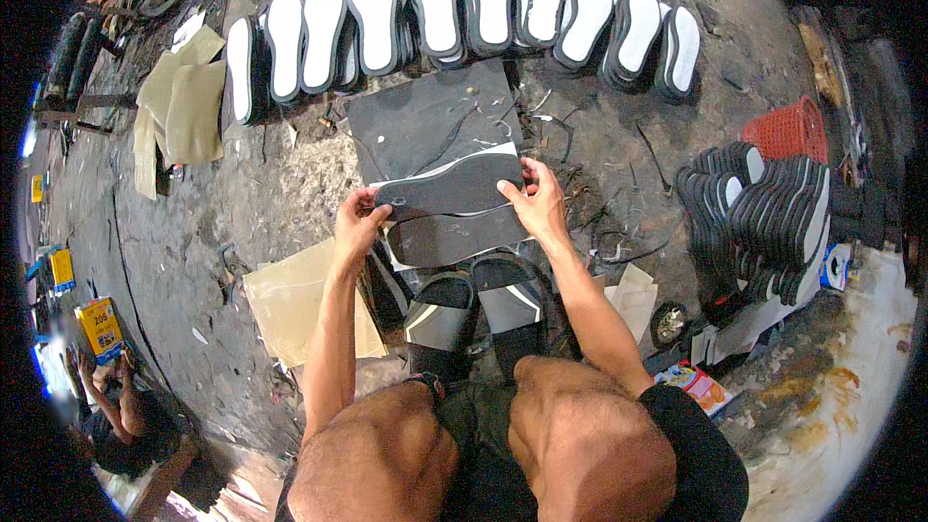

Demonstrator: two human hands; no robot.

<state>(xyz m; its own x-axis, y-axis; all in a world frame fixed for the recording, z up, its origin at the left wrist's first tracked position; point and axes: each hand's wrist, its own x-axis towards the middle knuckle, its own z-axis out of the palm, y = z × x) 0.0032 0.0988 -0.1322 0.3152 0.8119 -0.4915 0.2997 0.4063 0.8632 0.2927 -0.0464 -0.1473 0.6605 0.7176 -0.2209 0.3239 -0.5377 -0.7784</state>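
Observation:
A dark grey shoe sole (447,186) is stretched between my two hands, with a white edge showing along its far side. My left hand (360,222) pinches its left end, thumb on top. At the other end my right hand (537,203) grips it the same way, fingers on the far edge. Just nearer to me lies a second dark sole (459,238), partly covered by the first one. Farther off is a square black sheet (425,116) lying flat with thin scraps on it. Whatever is under the held sole is mostly hidden.
An arc of stacked white-topped soles (374,19) spans the far floor. At the right stand more sole stacks (781,208) and a red plastic basket (788,130). Tan sheets (193,106) and a beige sheet (304,300) lie left. Another person's arm (111,406) shows lower left.

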